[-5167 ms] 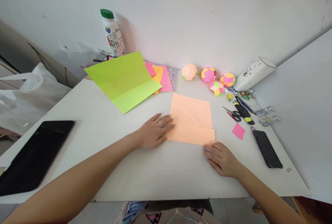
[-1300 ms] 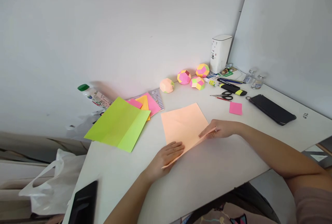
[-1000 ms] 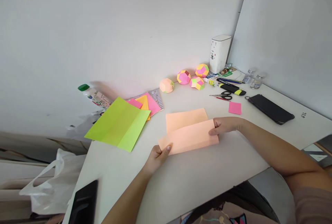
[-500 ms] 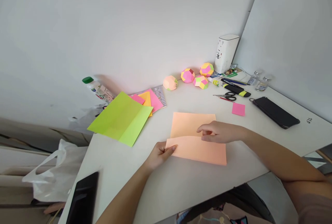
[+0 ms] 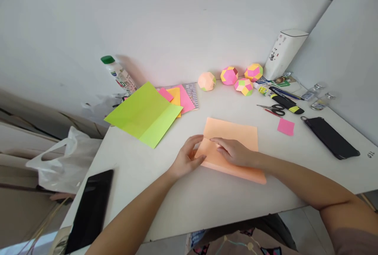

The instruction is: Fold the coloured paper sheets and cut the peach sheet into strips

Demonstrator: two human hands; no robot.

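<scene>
A peach sheet of paper [image 5: 236, 133], folded over at the front, lies on the white table [image 5: 189, 203] before me. My left hand [image 5: 187, 156] is at its left edge, the thumb near the front fold and the fingers further back, with the edge between them. My right hand [image 5: 233, 150] rests on top of the sheet. Its index finger stretches left along the upper edge of the folded part, the thumb is beneath, and the other fingers are partly hidden.
Behind left lie a creased green sheet [image 5: 144, 115], pink paper [image 5: 186, 99] and a bottle [image 5: 119, 74]. Paper balls [image 5: 229, 75] line the wall. Scissors [image 5: 277, 109], a pink square note [image 5: 286, 127] and a black pouch [image 5: 330, 136] lie right. A phone [image 5: 92, 207] sits left.
The folded flap, raised before, now lies flatter. My left hand has changed from pinching the flap to spanning the edge. My right hand has moved left over the paper. The view has shifted.
</scene>
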